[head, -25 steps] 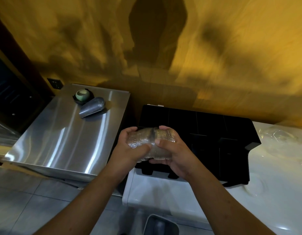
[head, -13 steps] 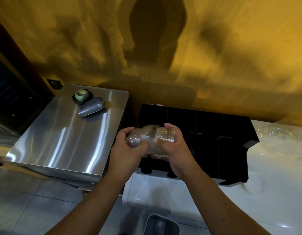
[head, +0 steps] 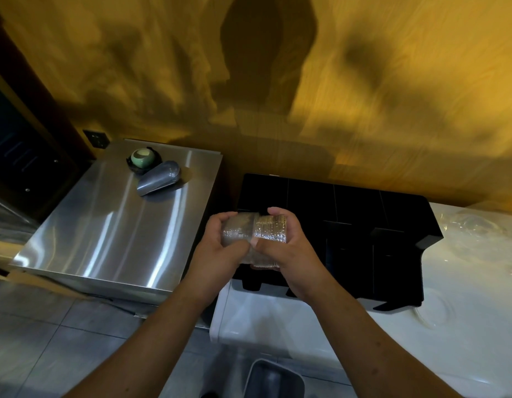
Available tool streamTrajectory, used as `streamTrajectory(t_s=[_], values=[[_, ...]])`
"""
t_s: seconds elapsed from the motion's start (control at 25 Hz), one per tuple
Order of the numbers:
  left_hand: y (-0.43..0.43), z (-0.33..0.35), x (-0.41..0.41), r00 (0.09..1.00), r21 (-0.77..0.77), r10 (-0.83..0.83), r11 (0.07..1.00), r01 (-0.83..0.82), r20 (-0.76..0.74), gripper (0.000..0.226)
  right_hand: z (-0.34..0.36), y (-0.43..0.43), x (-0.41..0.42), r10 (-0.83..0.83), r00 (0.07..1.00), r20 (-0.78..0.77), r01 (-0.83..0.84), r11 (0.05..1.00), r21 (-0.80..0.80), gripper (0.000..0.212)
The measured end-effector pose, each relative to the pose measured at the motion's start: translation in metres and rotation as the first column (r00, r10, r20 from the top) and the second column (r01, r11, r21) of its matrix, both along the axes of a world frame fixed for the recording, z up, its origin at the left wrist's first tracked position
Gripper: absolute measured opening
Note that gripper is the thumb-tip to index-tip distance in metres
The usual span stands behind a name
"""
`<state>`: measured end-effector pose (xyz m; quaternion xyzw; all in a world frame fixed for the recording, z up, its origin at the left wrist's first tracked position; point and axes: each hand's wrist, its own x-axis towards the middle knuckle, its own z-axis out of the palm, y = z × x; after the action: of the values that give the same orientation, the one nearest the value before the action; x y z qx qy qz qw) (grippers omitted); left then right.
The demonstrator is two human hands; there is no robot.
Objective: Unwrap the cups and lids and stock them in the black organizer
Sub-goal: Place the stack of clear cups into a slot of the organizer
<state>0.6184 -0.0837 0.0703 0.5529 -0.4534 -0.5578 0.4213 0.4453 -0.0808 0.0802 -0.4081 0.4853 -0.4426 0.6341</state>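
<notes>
Both my hands hold a short stack of clear plastic lids (head: pixel 256 232) lying sideways, still in its clear wrap. My left hand (head: pixel 220 251) grips its left end and my right hand (head: pixel 280 248) grips its right end, thumbs meeting at the front. The stack hovers over the front left corner of the black organizer (head: pixel 364 225), which sits on a white counter (head: pixel 464 326) with several open compartments. Loose clear plastic wrap (head: pixel 479 234) lies on the counter to the organizer's right.
A stainless steel cabinet top (head: pixel 114 231) stands to the left, carrying a metal scoop (head: pixel 160 178) and a small green cup (head: pixel 142 158). A yellow wooden wall rises behind. A grey bin (head: pixel 273 380) sits on the tiled floor below my arms.
The wrapped stack has shifted slightly in my hands, and my fingers have regripped around its ends. It stays over the organizer's front left corner.
</notes>
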Motion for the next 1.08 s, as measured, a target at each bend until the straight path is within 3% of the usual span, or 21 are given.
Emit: streamTrajectory(t_s=[0.24, 0.64, 0.8, 0.88, 0.96, 1.08], values=[[0.0, -0.001, 0.004, 0.997, 0.02, 0.06, 0.998, -0.059, -0.04, 0.05, 0.007, -0.001, 0.003, 0.041, 0.999, -0.002, -0.042, 0.999, -0.009, 0.068], [0.0, -0.008, 0.012, 0.975, 0.015, 0.219, 0.975, -0.22, 0.033, 0.047, 0.005, -0.007, 0.003, 0.102, 0.97, -0.222, -0.123, 0.989, -0.083, 0.076], [-0.002, -0.005, 0.018, 0.961, 0.015, 0.271, 0.962, -0.272, 0.06, 0.046, 0.0, -0.005, 0.004, 0.056, 0.956, -0.288, -0.085, 0.992, -0.091, 0.08], [-0.004, -0.004, 0.024, 0.954, 0.009, 0.294, 0.955, -0.295, 0.056, 0.045, -0.002, -0.001, 0.005, 0.029, 0.844, -0.536, -0.111, 0.987, -0.12, 0.086], [-0.004, -0.004, 0.03, 0.955, 0.011, 0.296, 0.955, -0.296, 0.037, 0.044, -0.01, 0.001, 0.009, 0.021, 0.556, -0.831, -0.267, 0.951, -0.155, 0.094], [-0.002, -0.003, 0.032, 0.963, 0.009, 0.268, 0.963, -0.268, -0.011, 0.043, -0.023, 0.001, 0.023, -0.008, 0.152, -0.988, -0.513, 0.854, -0.086, 0.1]])
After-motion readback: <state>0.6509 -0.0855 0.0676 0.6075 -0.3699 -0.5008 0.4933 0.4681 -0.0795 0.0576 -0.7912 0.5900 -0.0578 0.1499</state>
